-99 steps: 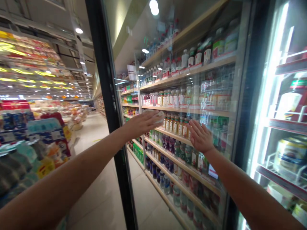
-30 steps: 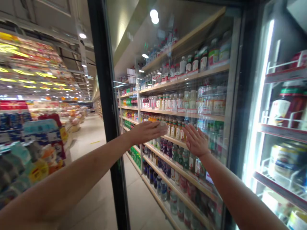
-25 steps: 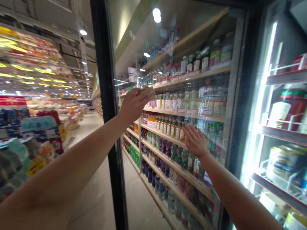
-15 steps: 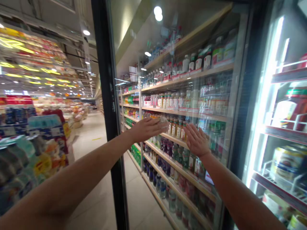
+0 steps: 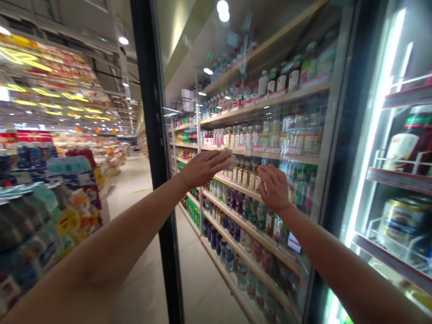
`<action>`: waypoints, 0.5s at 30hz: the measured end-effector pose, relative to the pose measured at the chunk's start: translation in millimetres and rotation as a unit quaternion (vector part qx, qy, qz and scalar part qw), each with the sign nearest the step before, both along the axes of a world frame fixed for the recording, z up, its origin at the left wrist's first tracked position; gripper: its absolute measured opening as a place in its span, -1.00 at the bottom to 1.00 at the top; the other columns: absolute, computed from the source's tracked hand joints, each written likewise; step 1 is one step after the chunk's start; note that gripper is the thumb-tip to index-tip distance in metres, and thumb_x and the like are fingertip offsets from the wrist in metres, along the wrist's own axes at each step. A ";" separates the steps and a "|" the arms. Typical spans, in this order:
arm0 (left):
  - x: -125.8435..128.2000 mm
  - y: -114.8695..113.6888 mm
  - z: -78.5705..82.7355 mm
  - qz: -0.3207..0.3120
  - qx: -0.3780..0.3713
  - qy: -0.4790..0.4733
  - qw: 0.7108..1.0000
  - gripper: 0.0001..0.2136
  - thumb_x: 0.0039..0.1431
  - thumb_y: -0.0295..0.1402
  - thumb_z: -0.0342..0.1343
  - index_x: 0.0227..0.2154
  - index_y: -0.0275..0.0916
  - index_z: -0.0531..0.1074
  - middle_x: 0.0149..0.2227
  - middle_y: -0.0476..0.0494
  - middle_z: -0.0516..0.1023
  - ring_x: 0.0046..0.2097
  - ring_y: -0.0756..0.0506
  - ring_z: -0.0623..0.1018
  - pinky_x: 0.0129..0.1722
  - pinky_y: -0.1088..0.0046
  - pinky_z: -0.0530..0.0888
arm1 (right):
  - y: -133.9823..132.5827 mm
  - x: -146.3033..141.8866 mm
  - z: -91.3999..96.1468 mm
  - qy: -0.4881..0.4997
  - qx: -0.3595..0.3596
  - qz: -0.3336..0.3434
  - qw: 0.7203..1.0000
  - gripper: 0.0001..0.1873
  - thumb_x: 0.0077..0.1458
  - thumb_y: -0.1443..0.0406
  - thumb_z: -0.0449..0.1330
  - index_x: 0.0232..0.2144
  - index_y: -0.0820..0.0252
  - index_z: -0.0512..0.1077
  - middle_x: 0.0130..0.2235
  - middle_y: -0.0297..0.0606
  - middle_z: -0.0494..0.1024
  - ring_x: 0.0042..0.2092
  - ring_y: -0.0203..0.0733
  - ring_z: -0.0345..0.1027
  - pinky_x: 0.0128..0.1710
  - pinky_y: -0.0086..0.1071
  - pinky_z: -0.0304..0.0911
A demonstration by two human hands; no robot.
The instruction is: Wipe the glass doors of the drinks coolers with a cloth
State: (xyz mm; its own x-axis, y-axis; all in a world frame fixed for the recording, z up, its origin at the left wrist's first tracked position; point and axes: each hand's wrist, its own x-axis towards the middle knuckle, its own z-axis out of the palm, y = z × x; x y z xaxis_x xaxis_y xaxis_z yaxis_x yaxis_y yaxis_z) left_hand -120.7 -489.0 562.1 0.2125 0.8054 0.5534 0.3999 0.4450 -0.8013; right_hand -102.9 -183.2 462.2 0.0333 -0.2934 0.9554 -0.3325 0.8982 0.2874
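Note:
My left hand [image 5: 207,167] reaches forward at the glass door [image 5: 216,54], palm down, fingers stretched out and close together. A whitish patch [image 5: 229,155] shows at its fingertips; whether it is a wipe or a reflection in the glass I cannot tell. To its right, my right hand [image 5: 274,186] is raised against the same pane, its fingers slightly bent and holding nothing visible. Whether either palm touches the glass is not clear. Through the pane, rows of drink bottles [image 5: 248,175] stand on wooden-edged shelves behind both hands.
A black door frame [image 5: 148,90] runs down left of the glass. On the right, a lit cooler holds cans [image 5: 400,220] and a dark red bottle [image 5: 401,148] on racks. Stacked drink packs [image 5: 30,216] line the aisle floor [image 5: 130,180] at left.
Both hands have shifted a little up and left in the view. The right fingers are more bent than before. The view itself has moved slightly, bringing the left packs more into sight.

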 end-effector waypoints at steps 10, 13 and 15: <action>-9.1 1.2 0.3 -0.137 0.082 0.008 0.987 -0.16 0.26 -0.42 0.22 0.45 -0.09 -0.18 0.42 -0.49 0.01 0.39 -0.31 0.25 0.24 0.05 0.45 | -116.4 9.8 94.7 -0.114 0.071 0.195 0.972 -0.33 0.37 0.29 -0.02 0.45 0.22 -0.08 0.38 -0.08 0.22 0.38 -0.08 0.13 0.39 -0.10 0.13; -7.1 0.9 1.0 -0.115 0.115 0.025 0.986 -0.13 0.25 -0.38 0.23 0.45 -0.07 -0.21 0.39 -0.45 0.09 0.41 -0.33 0.19 0.26 0.00 0.42 | -121.1 3.0 87.5 -0.158 0.082 0.164 0.970 -0.41 0.37 0.24 0.06 0.38 0.25 0.14 0.38 -0.07 0.22 0.43 0.02 -0.01 0.42 -0.01 0.05; -5.1 0.1 1.5 -0.093 0.116 0.029 0.989 -0.16 0.29 -0.32 0.21 0.45 -0.07 -0.22 0.36 -0.43 0.17 0.41 -0.31 0.19 0.28 0.01 0.40 | -116.9 2.8 80.2 -0.161 0.102 0.139 0.972 -0.48 0.36 0.21 0.10 0.30 0.23 0.28 0.37 -0.09 0.25 0.45 0.07 -0.04 0.40 0.08 0.05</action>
